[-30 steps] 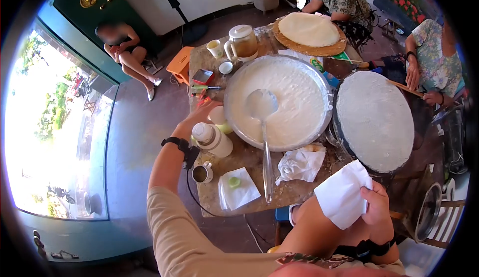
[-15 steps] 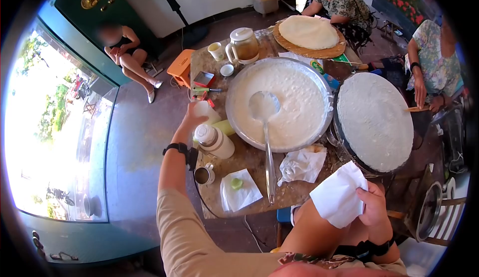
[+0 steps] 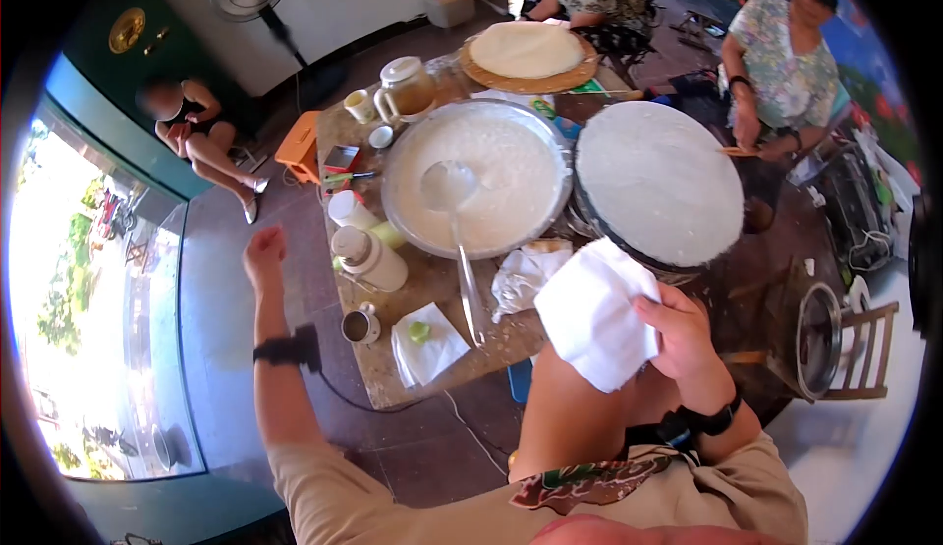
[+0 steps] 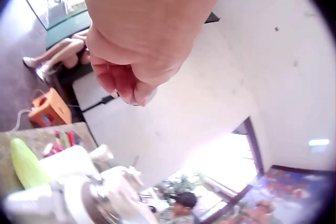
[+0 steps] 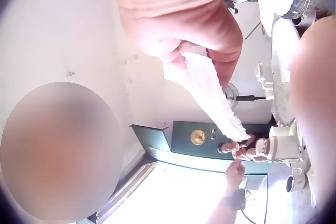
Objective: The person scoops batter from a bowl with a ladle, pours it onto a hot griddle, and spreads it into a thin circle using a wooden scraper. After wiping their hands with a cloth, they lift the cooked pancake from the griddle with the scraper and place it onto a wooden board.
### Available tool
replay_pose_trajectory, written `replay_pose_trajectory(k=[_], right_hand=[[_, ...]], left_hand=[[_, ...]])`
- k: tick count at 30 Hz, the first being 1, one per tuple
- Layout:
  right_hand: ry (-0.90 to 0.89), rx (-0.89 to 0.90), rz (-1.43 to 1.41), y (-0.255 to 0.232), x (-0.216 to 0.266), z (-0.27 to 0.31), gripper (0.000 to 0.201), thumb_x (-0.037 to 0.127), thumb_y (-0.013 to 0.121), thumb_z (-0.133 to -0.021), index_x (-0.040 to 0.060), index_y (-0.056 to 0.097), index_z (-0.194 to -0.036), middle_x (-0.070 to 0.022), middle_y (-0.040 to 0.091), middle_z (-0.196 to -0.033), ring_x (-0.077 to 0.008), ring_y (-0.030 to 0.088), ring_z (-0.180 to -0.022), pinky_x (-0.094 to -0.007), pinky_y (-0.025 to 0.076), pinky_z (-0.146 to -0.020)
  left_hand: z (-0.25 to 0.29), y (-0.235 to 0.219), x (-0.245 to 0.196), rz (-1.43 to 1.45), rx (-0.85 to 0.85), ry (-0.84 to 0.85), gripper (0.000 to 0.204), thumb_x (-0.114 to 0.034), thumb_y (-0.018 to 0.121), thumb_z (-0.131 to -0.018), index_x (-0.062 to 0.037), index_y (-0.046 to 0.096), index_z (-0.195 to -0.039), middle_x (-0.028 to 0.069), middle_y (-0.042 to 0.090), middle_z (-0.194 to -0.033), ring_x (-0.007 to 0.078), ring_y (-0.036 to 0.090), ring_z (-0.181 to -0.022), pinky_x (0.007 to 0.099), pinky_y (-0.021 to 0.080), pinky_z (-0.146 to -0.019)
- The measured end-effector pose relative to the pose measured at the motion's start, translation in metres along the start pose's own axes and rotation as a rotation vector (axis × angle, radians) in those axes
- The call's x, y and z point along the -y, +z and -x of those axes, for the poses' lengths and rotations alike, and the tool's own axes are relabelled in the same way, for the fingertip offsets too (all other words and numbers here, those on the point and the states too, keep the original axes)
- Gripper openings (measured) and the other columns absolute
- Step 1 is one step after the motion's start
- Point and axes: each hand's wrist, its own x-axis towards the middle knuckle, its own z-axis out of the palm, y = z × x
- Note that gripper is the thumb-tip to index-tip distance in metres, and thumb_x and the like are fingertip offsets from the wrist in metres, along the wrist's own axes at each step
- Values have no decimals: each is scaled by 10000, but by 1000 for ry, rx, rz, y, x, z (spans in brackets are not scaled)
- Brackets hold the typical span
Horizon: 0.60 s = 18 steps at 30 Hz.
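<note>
My right hand (image 3: pixel 683 329) grips a folded white paper napkin (image 3: pixel 599 314) by its right side, above my lap. In the right wrist view the napkin (image 5: pixel 210 90) hangs from the curled fingers. My left hand (image 3: pixel 265 255) is raised left of the wooden table's edge, away from everything on it. Its fingers (image 4: pixel 113 77) are curled in toward the thumb, and nothing shows between them. Nearest to it on the table are a white cup (image 3: pixel 349 209), a white flask (image 3: pixel 373 262) and a pale green gourd-like vegetable (image 4: pixel 26 163).
A wide basin (image 3: pixel 511 167) of pale batter with a ladle (image 3: pixel 462 280) in it stands mid-table. Right of it is a round griddle (image 3: pixel 658 187) covered in white. A metal mug (image 3: pixel 360 326), crumpled paper (image 3: pixel 526 280) and a glass teapot (image 3: pixel 405 88) stand around. Three people sit nearby.
My left hand has drawn back from beside the white cup, out past the table's left edge, fingers now curled. The head view has turned rightward. The right hand still holds the napkin.
</note>
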Motion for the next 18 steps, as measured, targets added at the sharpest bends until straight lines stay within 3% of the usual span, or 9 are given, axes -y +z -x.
replay_pose_trajectory(k=[5, 7, 9, 10, 12, 14, 15, 17, 18], right_hand=[[-34, 198, -96, 12, 8, 25, 332, 107, 489, -916, -32, 508, -1217, -92, 621, -1072, -183, 606, -975, -323, 474, -844], [-28, 211, -123, 16, 11, 40, 333, 105, 489, -913, -33, 509, -1216, -96, 621, -1073, -183, 604, -978, -324, 474, -843], [-45, 229, -98, 28, 13, 52, 336, 96, 494, -903, -38, 512, -1211, -107, 619, -1081, -196, 602, -989, -329, 474, -847], [-47, 264, -84, 33, 14, 58, 338, 92, 495, -901, -39, 512, -1212, -111, 617, -1088, -201, 601, -994, -332, 474, -851], [-38, 310, -61, 36, 12, 73, 341, 86, 496, -896, -43, 510, -1212, -120, 612, -1101, -212, 598, -1004, -336, 472, -858], [-28, 383, -82, 33, 9, 83, 340, 73, 491, -898, -47, 505, -1215, -128, 603, -1120, -221, 595, -1014, -340, 469, -868], [-25, 408, -88, 31, 8, 86, 340, 72, 488, -899, -47, 503, -1217, -127, 603, -1120, -219, 595, -1013, -339, 469, -868], [-26, 448, -99, 30, 7, 91, 340, 66, 486, -900, -45, 500, -1221, -128, 599, -1128, -215, 592, -1019, -338, 469, -870], [-27, 464, -103, 31, 8, 94, 340, 63, 486, -900, -44, 499, -1222, -130, 595, -1136, -214, 589, -1026, -338, 469, -871]], left_hand=[[162, 37, -113, -54, -85, 118, 109, -119, 597, -848, -25, 639, -886, -14, 567, -676, 53, 469, -550, 209, 374, -498], [245, 68, -152, 401, 136, -70, 116, -22, 526, -869, -33, 631, -918, -29, 531, -655, 52, 462, -537, 197, 357, -483], [306, 78, -147, -180, 521, -73, 148, -50, 575, -845, -49, 660, -966, -20, 603, -732, 63, 501, -595, 225, 385, -504], [335, 86, -167, -181, 643, -183, 178, -81, 609, -811, -72, 666, -979, 31, 647, -766, 83, 552, -665, 247, 435, -574], [379, 94, -108, -287, 690, 9, 278, -114, 654, -767, -84, 646, -1043, 99, 659, -794, 150, 617, -771, 299, 481, -695], [428, 83, -53, -637, 707, -57, 344, -146, 672, -757, -85, 622, -1092, 135, 654, -812, 234, 630, -814, 352, 486, -749], [445, 79, -42, -811, 720, -89, 379, -161, 681, -752, -86, 609, -1116, 153, 652, -821, 275, 636, -835, 379, 488, -775], [471, 66, -66, -1032, 369, 217, 407, -171, 682, -745, -80, 597, -1132, 164, 650, -869, 330, 618, -890, 402, 468, -833], [473, 59, -70, -870, 396, 129, 443, -237, 663, -778, -65, 561, -1173, 179, 614, -1000, 324, 576, -990, 402, 446, -874]])
